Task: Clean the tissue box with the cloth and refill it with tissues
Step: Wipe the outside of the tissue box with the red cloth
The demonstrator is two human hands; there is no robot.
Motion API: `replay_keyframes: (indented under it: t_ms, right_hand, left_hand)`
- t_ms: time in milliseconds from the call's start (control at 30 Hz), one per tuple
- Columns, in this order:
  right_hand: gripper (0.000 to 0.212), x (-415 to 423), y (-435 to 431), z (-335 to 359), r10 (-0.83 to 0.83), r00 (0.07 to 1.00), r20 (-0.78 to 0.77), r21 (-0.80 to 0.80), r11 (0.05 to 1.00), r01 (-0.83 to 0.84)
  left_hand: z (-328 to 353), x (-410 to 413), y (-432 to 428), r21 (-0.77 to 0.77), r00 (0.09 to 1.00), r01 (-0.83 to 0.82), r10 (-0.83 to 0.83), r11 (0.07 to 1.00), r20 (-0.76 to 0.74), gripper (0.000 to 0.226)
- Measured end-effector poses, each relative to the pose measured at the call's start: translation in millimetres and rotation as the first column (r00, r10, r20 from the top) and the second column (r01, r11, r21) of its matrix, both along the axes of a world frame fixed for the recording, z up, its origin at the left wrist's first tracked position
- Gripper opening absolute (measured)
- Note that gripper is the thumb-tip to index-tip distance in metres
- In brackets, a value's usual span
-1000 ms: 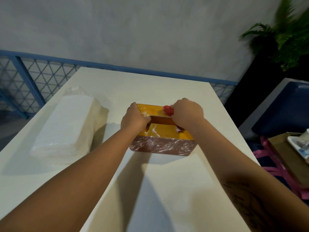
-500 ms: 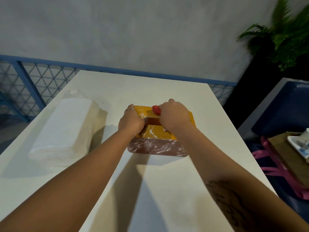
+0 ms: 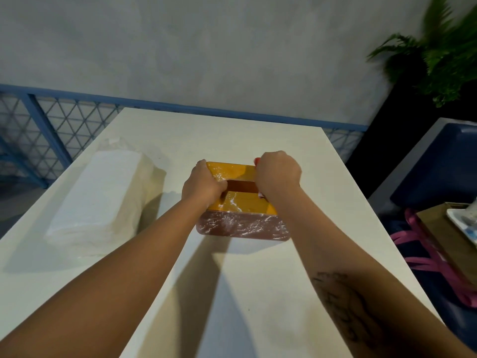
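Right hand [image 3: 277, 174]: fist closed round the red cloth [image 3: 257, 161] and pressed on top of the tissue box [image 3: 242, 224]. It has shifted back toward the right end since half a second ago, which looks like a wiping stroke.
Left hand [image 3: 200, 186]: grips the box's left end, unmoved, steadying it.
Tissue box: mid-desk [image 3: 258, 293], white streaks remaining on top and front.
Tissue pack [image 3: 95, 200]: to the left, apart, untouched. Refill not begun.

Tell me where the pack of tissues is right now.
In the head view, the tissue pack lies on the left side of the white table, left of the tissue box and apart from it.
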State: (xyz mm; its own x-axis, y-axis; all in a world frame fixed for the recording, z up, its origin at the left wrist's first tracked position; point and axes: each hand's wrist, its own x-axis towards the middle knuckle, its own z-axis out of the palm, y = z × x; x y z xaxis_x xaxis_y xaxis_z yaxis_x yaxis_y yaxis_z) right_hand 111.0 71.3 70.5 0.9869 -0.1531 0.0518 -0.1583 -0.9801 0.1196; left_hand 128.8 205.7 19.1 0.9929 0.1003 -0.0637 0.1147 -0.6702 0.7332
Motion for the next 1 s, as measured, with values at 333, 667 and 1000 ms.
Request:
replay_keyframes:
  t_ms: [333,667,1000]
  right_hand:
    - [0.029,2.3,-26.6,6.9,0.253,0.966,-0.052,0.010,0.968,-0.253]
    - [0.027,-5.3,-12.2,1.0,0.072,0.997,0.009,-0.037,0.997,-0.071]
    - [0.033,-4.4,-31.8,4.4,0.427,0.904,-0.013,0.014,0.904,-0.427]
  left_hand:
    - [4.8,-5.0,0.6,-0.054,1.000,0.007,-0.008,0.999,-0.021,0.052]
    - [5.7,-6.0,-1.0,-0.032,1.000,-0.007,0.007,0.999,-0.004,0.053]
    - [9.7,-10.0,-2.9,-0.068,0.999,-0.025,0.023,0.997,-0.032,0.070]
